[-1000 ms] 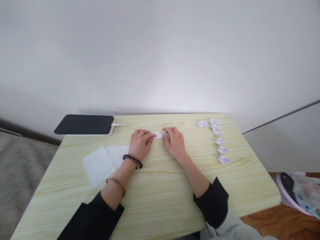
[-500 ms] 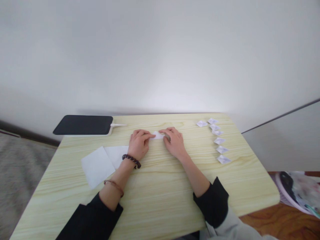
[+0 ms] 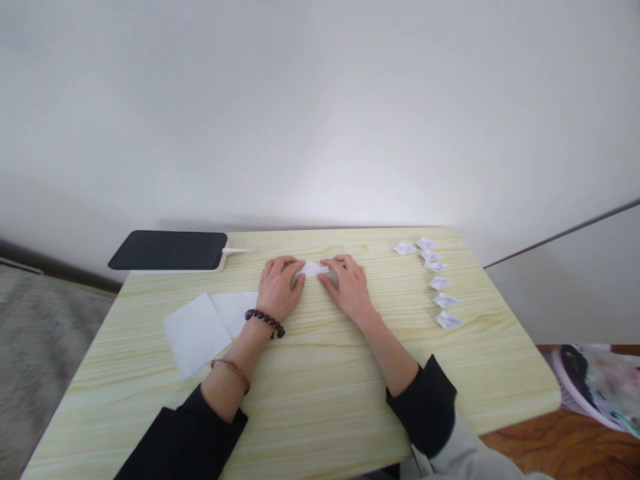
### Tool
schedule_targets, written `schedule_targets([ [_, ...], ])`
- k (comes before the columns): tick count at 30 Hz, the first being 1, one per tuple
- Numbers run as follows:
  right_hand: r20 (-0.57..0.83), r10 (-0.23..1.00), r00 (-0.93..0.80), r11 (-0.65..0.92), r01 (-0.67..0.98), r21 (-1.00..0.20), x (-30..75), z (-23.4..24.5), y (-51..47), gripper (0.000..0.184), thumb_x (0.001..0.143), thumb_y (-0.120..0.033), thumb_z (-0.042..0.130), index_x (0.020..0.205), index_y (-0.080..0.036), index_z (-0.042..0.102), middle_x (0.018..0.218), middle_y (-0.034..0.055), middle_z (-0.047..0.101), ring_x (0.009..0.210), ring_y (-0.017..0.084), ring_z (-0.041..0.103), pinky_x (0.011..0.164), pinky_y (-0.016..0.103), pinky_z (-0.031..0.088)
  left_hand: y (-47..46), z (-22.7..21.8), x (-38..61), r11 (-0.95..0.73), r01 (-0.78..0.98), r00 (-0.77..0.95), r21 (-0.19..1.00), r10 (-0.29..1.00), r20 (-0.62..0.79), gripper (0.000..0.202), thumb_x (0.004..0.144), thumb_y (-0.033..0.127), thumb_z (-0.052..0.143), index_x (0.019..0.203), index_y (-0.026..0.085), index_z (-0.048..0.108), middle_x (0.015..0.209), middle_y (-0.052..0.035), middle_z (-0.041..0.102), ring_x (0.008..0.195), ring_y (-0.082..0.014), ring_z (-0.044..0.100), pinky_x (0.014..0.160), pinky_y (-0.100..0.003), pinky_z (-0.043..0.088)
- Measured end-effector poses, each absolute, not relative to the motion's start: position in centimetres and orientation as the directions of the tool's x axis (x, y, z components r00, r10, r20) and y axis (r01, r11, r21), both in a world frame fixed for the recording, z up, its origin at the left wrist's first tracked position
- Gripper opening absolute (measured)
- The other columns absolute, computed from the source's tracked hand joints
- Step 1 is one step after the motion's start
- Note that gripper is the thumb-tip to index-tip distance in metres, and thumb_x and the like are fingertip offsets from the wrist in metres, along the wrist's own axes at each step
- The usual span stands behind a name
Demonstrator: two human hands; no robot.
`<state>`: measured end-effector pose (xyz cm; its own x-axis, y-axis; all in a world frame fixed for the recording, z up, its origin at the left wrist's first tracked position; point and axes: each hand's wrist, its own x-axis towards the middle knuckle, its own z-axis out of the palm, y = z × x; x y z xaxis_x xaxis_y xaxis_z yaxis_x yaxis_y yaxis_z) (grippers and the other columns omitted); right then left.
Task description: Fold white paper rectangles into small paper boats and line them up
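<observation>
Between my hands, near the back of the table, is a small piece of folded white paper (image 3: 311, 269) with a peak pointing away from me. My left hand (image 3: 279, 287) pinches its left end between thumb and fingers. At the right end, the thumb and forefinger of my right hand (image 3: 349, 285) close on the paper in the same way. Its two ends are partly covered by my fingertips. White paper sheets (image 3: 197, 337) lie beside my left wrist, overlapping. Off to the right, several small folded paper boats (image 3: 443, 300) stand in a loose column.
A black-screened tablet or large phone (image 3: 170, 251) with a white cable (image 3: 239, 251) plugged in lies at the back left. Behind the wood-grain table (image 3: 320, 400) rises a white wall (image 3: 320, 120). A lined bin (image 3: 595, 387) stands on the floor at right.
My left forefinger, earlier stretched along the paper, has drawn back, and its thumb now grips the near edge. More of the paper's peak shows. My right hand has barely shifted.
</observation>
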<state>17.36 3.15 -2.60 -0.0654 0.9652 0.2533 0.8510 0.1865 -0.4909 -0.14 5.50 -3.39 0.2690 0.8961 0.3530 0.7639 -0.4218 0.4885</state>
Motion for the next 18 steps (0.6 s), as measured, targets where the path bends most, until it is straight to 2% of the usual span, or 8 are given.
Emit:
schedule_targets([
  [4,0.259,0.963,-0.076,0.204,0.833,-0.515,17.4,-2.7,3.2,0.024,0.089,-0.036,0.054,0.108,-0.026,0.065,0.111,0.0062,0.058,0.104,0.021,0.054,0.088,0.036,0.035,5.5,-3.3,-0.2,-0.440,0.757,0.292,0.483,0.889,0.352,0.028,0.086,0.026,0.051,0.109,0.019,0.065,0.114,-0.0083,0.061,0.108,-0.0263,0.049,0.095,-0.044,0.041],
  [7,0.268,0.961,-0.068,0.211,0.805,-0.554,17.4,-2.6,3.3,0.020,0.088,-0.032,0.055,0.104,-0.025,0.065,0.112,0.0055,0.060,0.103,0.020,0.056,0.087,0.035,0.035,5.5,-3.1,-0.2,-0.434,0.745,0.303,0.506,0.897,0.323,0.023,0.086,0.025,0.052,0.104,0.023,0.065,0.109,-0.0053,0.065,0.106,-0.0264,0.050,0.093,-0.045,0.040],
  [11,0.263,0.963,-0.067,0.222,0.750,-0.623,17.5,-2.4,3.3,0.013,0.087,-0.028,0.057,0.097,-0.023,0.063,0.107,0.0027,0.064,0.085,0.016,0.060,0.083,0.032,0.037,5.6,-2.7,-0.1,-0.400,0.724,0.303,0.562,0.917,0.261,0.021,0.083,0.024,0.057,0.104,0.023,0.063,0.099,-0.0035,0.070,0.102,-0.0257,0.055,0.090,-0.043,0.040],
  [16,0.292,0.952,-0.097,0.278,0.678,-0.681,17.6,-2.5,3.4,0.007,0.087,-0.026,0.058,0.086,-0.021,0.062,0.082,-0.0013,0.066,0.072,0.014,0.059,0.077,0.029,0.039,5.6,-2.4,-0.1,-0.413,0.699,0.326,0.583,0.910,0.255,0.030,0.080,0.024,0.063,0.109,0.022,0.061,0.094,-0.0027,0.070,0.098,-0.0242,0.057,0.088,-0.041,0.041],
  [18,0.315,0.942,-0.115,0.314,0.637,-0.704,17.7,-2.5,3.4,0.008,0.088,-0.027,0.056,0.087,-0.021,0.062,0.089,0.0005,0.065,0.073,0.013,0.059,0.077,0.029,0.041,5.6,-2.4,-0.1,-0.430,0.695,0.336,0.576,0.903,0.268,0.020,0.081,0.025,0.062,0.100,0.022,0.064,0.094,-0.0036,0.070,0.096,-0.0245,0.057,0.087,-0.041,0.042],
])
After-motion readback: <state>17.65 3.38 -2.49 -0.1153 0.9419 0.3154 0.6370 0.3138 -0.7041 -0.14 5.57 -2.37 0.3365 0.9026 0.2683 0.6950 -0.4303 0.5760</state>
